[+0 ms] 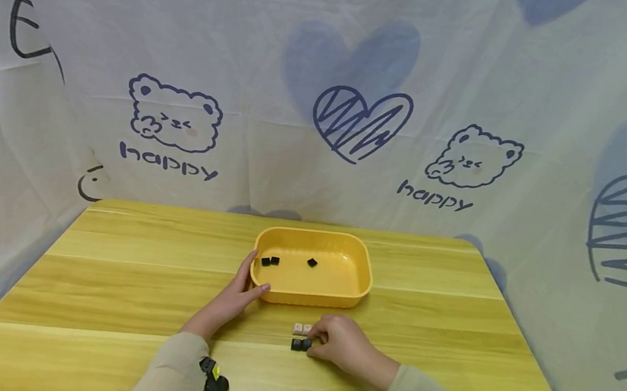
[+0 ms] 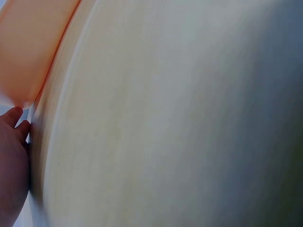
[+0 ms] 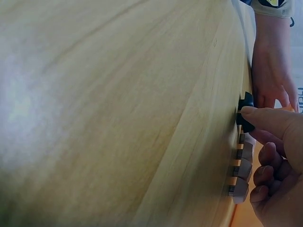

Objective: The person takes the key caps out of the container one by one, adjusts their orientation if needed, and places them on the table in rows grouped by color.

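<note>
My right hand (image 1: 341, 342) pinches a black keycap (image 1: 307, 344) between thumb and fingertip, low over the table. Close beside it on the left sits another black keycap (image 1: 296, 345). Just behind them are white keycaps (image 1: 297, 328); the right wrist view shows several pale keycaps (image 3: 244, 169) in a row past the pinched one. My left hand (image 1: 237, 289) holds the near left corner of a yellow plastic tray (image 1: 308, 299), its thumb at the front rim and its fingers along the left side. Inside the tray lie 3 black keycaps (image 1: 312, 263), two of them near the left wall.
The wood-grain table (image 1: 124, 303) reaches back to a pale cloth (image 1: 261, 152) printed with hearts and bears. More of this cloth hangs at both sides. A black wrist device (image 1: 213, 382) is on the left sleeve.
</note>
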The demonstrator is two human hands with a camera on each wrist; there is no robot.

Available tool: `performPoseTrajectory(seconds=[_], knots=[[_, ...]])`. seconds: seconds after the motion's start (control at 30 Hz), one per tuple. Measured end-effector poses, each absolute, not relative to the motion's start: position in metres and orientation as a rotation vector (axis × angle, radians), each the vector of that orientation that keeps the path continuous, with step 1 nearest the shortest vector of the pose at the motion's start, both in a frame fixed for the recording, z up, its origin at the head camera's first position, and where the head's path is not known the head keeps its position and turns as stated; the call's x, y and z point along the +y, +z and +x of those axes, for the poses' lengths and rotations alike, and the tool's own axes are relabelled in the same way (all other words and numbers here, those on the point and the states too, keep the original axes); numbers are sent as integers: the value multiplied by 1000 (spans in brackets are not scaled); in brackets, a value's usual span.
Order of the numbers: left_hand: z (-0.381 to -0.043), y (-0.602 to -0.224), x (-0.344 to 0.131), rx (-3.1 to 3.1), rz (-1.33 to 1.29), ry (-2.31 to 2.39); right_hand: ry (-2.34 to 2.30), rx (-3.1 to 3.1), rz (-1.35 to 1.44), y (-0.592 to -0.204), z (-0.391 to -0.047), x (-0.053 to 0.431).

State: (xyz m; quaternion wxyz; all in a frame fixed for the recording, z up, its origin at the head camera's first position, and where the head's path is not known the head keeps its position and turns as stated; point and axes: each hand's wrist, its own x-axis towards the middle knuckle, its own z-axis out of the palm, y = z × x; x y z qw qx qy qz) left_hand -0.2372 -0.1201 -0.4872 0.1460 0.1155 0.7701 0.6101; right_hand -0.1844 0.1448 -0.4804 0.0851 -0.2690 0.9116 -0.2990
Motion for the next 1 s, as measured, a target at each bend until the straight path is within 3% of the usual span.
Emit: performPoseTrajectory(seconds=[0.1,0.47,0.73,1.0], knots=[[-233,-476,-120,2198,324,1752,-903,2708,-802,-480,-184,145],[-247,-511,-122,2272,339,1741,-948,2663,-779,-477,-185,144],[-247,-509,-122,2293,325,1736,-999,2758,-910,-451,-199,141],[-246,-509,-122,2287,315,1726,-1071,2783,-871,-428,-224,140]])
